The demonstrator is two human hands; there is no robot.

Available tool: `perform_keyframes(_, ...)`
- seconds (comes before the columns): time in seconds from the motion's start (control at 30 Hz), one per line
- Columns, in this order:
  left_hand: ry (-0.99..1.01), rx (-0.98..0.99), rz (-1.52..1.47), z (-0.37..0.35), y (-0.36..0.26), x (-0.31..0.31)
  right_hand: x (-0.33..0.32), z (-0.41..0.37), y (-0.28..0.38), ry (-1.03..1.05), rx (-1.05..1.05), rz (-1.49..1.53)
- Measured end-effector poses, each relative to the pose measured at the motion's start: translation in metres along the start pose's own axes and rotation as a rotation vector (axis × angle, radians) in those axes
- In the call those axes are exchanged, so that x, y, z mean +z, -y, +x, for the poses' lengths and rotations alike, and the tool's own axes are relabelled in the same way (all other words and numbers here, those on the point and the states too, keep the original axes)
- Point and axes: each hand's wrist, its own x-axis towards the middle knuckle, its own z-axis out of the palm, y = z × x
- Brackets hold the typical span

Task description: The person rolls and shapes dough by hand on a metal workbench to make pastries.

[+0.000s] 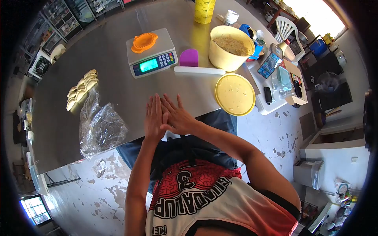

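Note:
At the near edge of the steel table, my left hand point(153, 122) and my right hand point(179, 118) meet, the right partly overlapping the left. Fingers on both are stretched out. Whether anything lies between the palms is hidden. To their left is crumpled clear plastic point(106, 125), with several folded dough pastries point(82, 89) beyond it. Ahead, an orange dumpling mold point(144, 41) rests on a lit digital scale point(153, 63). A purple dough scraper point(189, 58) and a white rolling pin point(199, 70) lie right of the scale.
A yellow tub point(226, 61) of crumbly filling stands at the back right, its round yellow lid point(235, 94) near the table edge. Behind is a yellow patterned container point(204, 11). A phone point(270, 64) stands propped on a white side table point(262, 103).

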Motion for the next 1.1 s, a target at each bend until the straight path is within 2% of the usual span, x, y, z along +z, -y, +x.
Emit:
perform_keyframes(0.1,-0.033,0.114,-0.058,-0.024,-0.015,-0.005,-0.013,-0.022,0.013,0.102,-0.065,-0.072)
perform_keyframes(0.2,0.006,0.068,-0.107,-0.044,-0.028,-0.005,-0.011,-0.037,0.027,0.134,-0.062,-0.003)
perform_keyframes(0.27,-0.057,-0.004,-0.212,-0.048,-0.034,0.0,-0.008,-0.041,0.033,0.096,0.006,0.188)
perform_keyframes(0.3,-0.055,-0.003,-0.213,-0.045,-0.038,0.001,-0.005,-0.04,0.035,0.095,0.008,0.188)
perform_keyframes(0.37,-0.164,-0.141,-0.467,-0.036,-0.043,0.004,0.008,-0.033,0.039,-0.007,0.1,0.388)
perform_keyframes(0.4,-0.158,-0.142,-0.467,-0.032,-0.042,0.006,0.012,-0.028,0.04,-0.008,0.106,0.391)
perform_keyframes(0.5,-0.307,-0.239,-0.942,-0.005,-0.032,0.015,0.022,0.001,0.031,-0.074,0.203,0.514)
perform_keyframes(0.57,-0.41,-0.305,-1.258,0.012,-0.025,0.018,0.031,0.016,0.023,-0.22,0.234,0.512)
perform_keyframes(0.8,-0.481,-0.331,-1.278,0.048,-0.005,0.021,0.034,0.054,-0.005,-0.172,0.242,0.358)
perform_keyframes(0.87,-0.48,-0.329,-1.159,0.054,0.002,0.021,0.027,0.063,-0.005,-0.25,0.267,0.133)
perform_keyframes(0.97,-0.481,-0.337,-1.113,0.055,0.01,0.013,0.023,0.073,-0.011,-0.33,0.211,0.018)
perform_keyframes(1.0,-0.481,-0.333,-1.112,0.053,0.012,0.01,0.028,0.074,-0.015,-0.333,0.209,0.018)
perform_keyframes(1.07,-0.526,-0.322,-1.037,0.044,0.016,0.004,0.04,0.071,-0.02,-0.229,0.008,0.247)
perform_keyframes(1.1,-0.524,-0.328,-1.036,0.04,0.016,0.002,0.038,0.069,-0.016,-0.225,0.011,0.25)
